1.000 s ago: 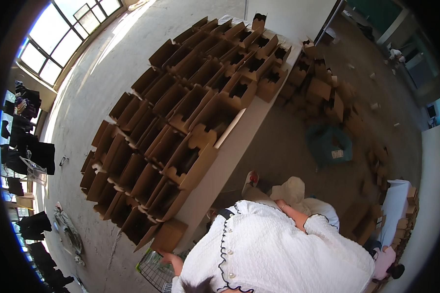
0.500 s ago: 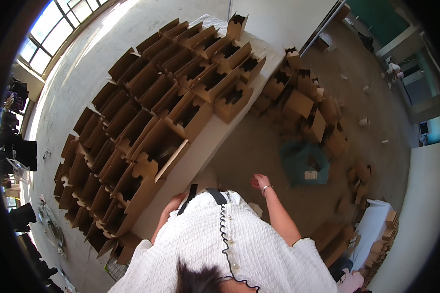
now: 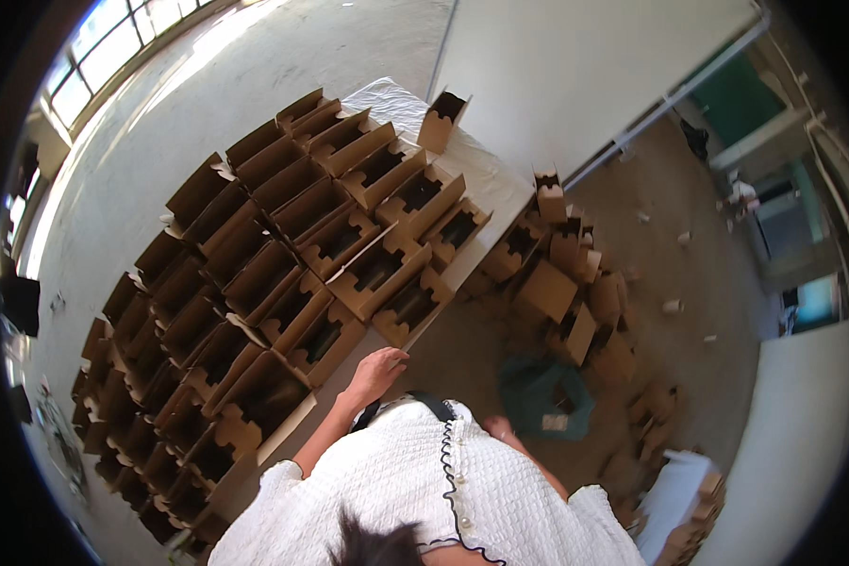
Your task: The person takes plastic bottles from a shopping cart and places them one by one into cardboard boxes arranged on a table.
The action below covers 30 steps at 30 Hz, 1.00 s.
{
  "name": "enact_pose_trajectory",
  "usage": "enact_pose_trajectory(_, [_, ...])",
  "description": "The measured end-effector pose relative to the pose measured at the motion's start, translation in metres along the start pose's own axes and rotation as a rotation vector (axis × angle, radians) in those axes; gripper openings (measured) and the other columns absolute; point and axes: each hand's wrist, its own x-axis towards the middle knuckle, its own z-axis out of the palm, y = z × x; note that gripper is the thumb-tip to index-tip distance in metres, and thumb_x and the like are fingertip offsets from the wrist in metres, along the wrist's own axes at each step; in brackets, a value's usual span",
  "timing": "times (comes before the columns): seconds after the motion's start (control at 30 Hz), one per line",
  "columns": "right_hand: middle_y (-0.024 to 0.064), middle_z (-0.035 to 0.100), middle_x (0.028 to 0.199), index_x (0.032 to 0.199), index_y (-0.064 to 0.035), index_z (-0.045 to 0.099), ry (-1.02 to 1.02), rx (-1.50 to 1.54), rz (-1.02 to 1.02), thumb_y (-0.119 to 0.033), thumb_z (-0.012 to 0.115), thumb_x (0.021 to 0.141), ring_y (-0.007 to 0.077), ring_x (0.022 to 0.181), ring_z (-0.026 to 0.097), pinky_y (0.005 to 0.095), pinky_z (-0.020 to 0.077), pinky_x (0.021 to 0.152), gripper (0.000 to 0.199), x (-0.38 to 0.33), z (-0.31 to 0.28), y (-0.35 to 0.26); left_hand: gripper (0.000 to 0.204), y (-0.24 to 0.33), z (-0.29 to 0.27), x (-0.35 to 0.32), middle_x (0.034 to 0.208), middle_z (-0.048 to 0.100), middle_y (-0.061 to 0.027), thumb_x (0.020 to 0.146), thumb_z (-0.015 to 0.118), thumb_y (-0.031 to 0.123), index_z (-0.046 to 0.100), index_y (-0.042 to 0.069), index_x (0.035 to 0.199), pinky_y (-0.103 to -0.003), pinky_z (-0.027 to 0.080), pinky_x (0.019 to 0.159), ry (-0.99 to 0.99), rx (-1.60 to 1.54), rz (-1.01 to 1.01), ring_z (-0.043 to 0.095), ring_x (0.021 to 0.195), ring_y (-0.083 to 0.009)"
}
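Observation:
My left hand (image 3: 377, 370) is stretched forward over the near edge of the long table (image 3: 495, 179). Its fingers are spread and it holds nothing. It hovers just short of the nearest open brown cardboard box (image 3: 323, 338). Several rows of such open cardboard boxes (image 3: 283, 245) cover the table, flaps up. My right hand (image 3: 500, 430) stays low against my white quilted top, and only a small part of it shows. I cannot see whether it holds anything.
A heap of cardboard boxes (image 3: 561, 283) lies on the brown floor right of the table, with a dark green bag (image 3: 547, 396) in front of it. A white bin with cardboard (image 3: 679, 500) stands at the lower right. Windows (image 3: 113, 47) line the far left.
My left arm has come out from my side and reached to the table edge. My right hand, raised half a second ago, has dropped against my body.

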Motion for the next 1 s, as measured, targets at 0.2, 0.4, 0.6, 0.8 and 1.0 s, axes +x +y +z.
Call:
enact_pose_trajectory(0.2, [0.0131,0.068,0.081,0.086,-0.0045,0.066,-0.113,0.318,0.465,-0.028,0.062,0.086,0.0293,0.075,0.067,0.0413,0.0547,0.066,0.024,-0.057,-0.107,0.039,0.031,0.024,0.012,0.07,0.124,0.057,-0.0119,0.089,0.063,0.015,0.059,0.007,0.119,-0.04,0.05,0.09,0.154,-0.036,-0.18,0.06,0.106,-0.0344])
enact_pose_trajectory(0.4, [0.0094,0.062,0.063,0.072,-0.0066,0.059,0.23,1.179,0.59,-0.02,0.062,0.087,0.0252,0.052,0.062,0.0351,0.0533,0.047,0.02,0.123,-0.245,-0.046,0.033,0.026,0.021,0.107,0.11,0.061,-0.0169,0.089,0.063,0.02,0.06,0.005,0.118,-0.043,0.049,0.09,0.074,0.083,-0.314,0.059,0.104,-0.0366])
enact_pose_trajectory(0.6, [0.001,0.051,0.059,0.079,-0.0121,0.052,0.206,0.945,-0.091,-0.042,0.063,0.092,0.0148,0.046,0.053,0.0267,0.0435,0.037,0.034,0.385,-0.415,-0.368,0.026,0.031,0.04,0.132,0.108,0.067,-0.0159,0.087,0.064,0.017,0.066,0.004,0.11,-0.042,0.05,0.087,0.578,-0.092,-0.631,0.063,0.1,-0.0358])
enact_pose_trajectory(0.8, [0.0197,0.06,0.1,0.126,0.001,0.048,0.02,0.533,-0.149,-0.066,0.066,0.078,0.0256,0.057,0.063,0.031,0.0458,0.041,0.084,0.48,-0.436,-0.671,0.015,0.08,0.054,0.175,0.091,0.069,-0.01,0.091,0.059,-0.002,0.068,0.0,0.102,-0.027,0.052,0.07,1.193,-0.163,-0.727,0.067,0.08,-0.0172])
enact_pose_trajectory(1.0, [0.0142,0.066,0.091,0.116,-0.0127,0.055,-0.102,0.499,-0.038,-0.043,0.058,0.089,0.0338,0.064,0.067,0.0405,0.0561,0.045,0.041,0.6,-0.39,-0.727,0.016,0.122,0.077,0.187,0.09,0.068,-0.0133,0.088,0.058,-0.003,0.067,0.0,0.101,-0.031,0.053,0.07,1.245,-0.046,-0.79,0.068,0.079,-0.0235])
